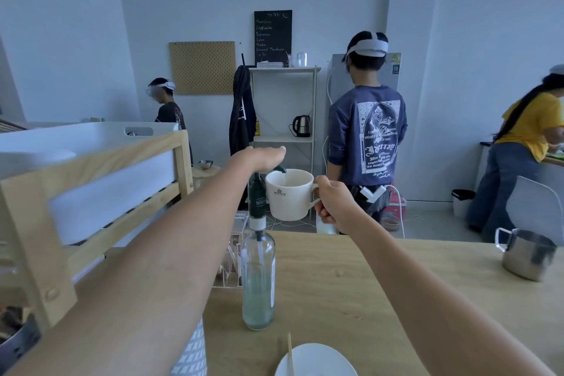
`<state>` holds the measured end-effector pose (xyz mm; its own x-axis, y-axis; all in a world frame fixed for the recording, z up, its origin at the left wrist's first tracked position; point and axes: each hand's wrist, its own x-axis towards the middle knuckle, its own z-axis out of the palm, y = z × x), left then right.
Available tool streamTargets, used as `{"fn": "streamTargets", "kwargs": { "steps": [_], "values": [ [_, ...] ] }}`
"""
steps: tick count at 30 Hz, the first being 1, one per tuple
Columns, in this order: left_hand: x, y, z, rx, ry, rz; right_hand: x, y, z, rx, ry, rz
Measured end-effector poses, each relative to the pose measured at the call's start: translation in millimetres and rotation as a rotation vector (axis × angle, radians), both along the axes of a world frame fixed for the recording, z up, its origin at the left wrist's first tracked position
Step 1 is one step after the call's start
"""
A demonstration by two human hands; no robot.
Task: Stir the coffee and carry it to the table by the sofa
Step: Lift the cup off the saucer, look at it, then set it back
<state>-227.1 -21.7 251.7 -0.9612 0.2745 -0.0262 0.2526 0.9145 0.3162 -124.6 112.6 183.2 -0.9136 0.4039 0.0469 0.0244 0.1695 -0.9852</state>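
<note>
The right hand [332,203] was closed around the handle of a white ceramic mug with a small dark crest [290,194], holding it in the air beyond the far edge of the pale wooden counter [351,278], its rim tucked under the spout of a dark green pump [259,192] fitted to a tall clear glass bottle with a little pale liquid at the bottom [258,281]; the left hand [262,157] lay flat, palm down, on the pump head, fingers extended rather than gripping; whether the mug held coffee could not be seen from this angle. The chief risk seemed to be the bottle; it stood narrow and top-heavy, and a press delivered off-centre by an outstretched arm could have tipped it toward the mug or the counter's edge. The mug hung by its handle alone over open floor, so a slip of the fingers would likely have dropped it; a nudge against the spout might have spilled the contents. A white plate with a thin wooden stick across it [316,360] sat near the front edge, and a steel jug [528,253] stood well apart at right; either forearm drawing back carelessly could have clipped the plate. A person in a blue printed top [366,131] stood just beyond, a likely obstacle for the carry.
</note>
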Motion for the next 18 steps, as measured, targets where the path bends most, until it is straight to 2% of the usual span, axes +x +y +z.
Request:
{"fn": "streamTargets", "kwargs": {
  "steps": [8, 13, 16, 18],
  "values": [
    [-6, 0, -11, 0.062, -0.014, 0.122, 7, -3, -1, -0.006, -0.026, -0.002],
    [-5, 4, 9, 0.033, -0.008, 0.11, 13, -2, 3, 0.004, -0.045, 0.004],
    [0, 5, 25, 0.017, 0.104, 0.061, 17, -2, 7, 0.004, -0.043, -0.002],
    [6, 4, 28, -0.015, 0.304, -0.028, 19, -2, 10, -0.007, -0.036, -0.007]
  ]
}}
